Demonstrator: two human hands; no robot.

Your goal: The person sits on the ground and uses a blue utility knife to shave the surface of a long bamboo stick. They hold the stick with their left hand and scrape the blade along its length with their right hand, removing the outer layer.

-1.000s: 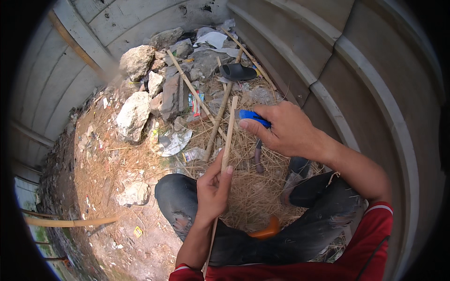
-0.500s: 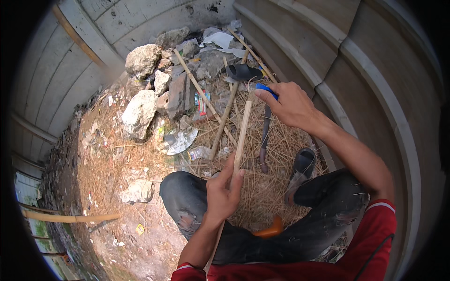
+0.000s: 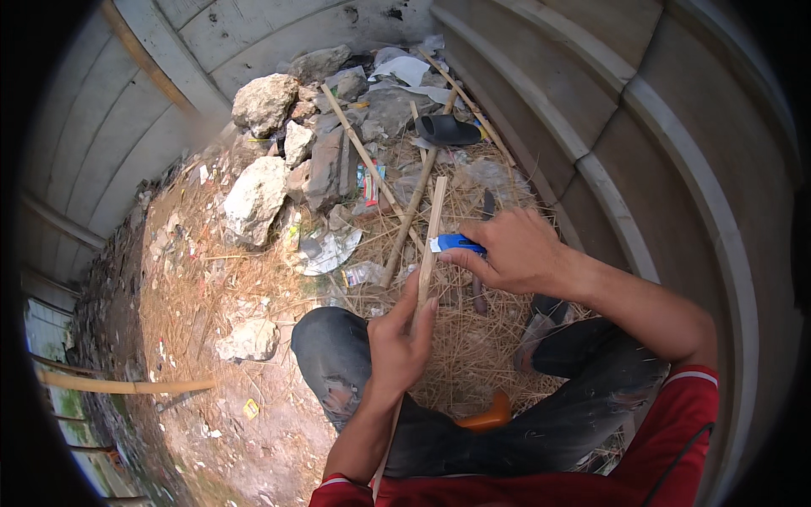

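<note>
Think of a clock laid over the view, with 12 at the top. The person sits with bent legs in dark, torn pants (image 3: 338,355) and a red shirt (image 3: 672,427). The left hand (image 3: 397,346), at 6 o'clock, is wrapped around a long, pale stick (image 3: 432,224). The stick leans a little, with its top end near 1 o'clock and its lower part going down past the wrist to 6. The right hand (image 3: 519,252), at 3 o'clock, grips a small blue cutter (image 3: 461,244). The cutter's shiny tip meets the stick above the left hand.

Dry straw (image 3: 456,363) covers the ground between the legs. An orange thing (image 3: 488,414) lies there at 5 o'clock; part of it is hidden, so its kind is hard to tell. A dark tool (image 3: 479,297) lies at 4 o'clock, partly behind the right hand. A black sandal (image 3: 448,129) sits between 12 and 1, on top of a thin pole (image 3: 409,211). Big rocks (image 3: 256,198) are piled at 10 o'clock. A ridged wall (image 3: 583,101) bends along from 1 to 3.
</note>
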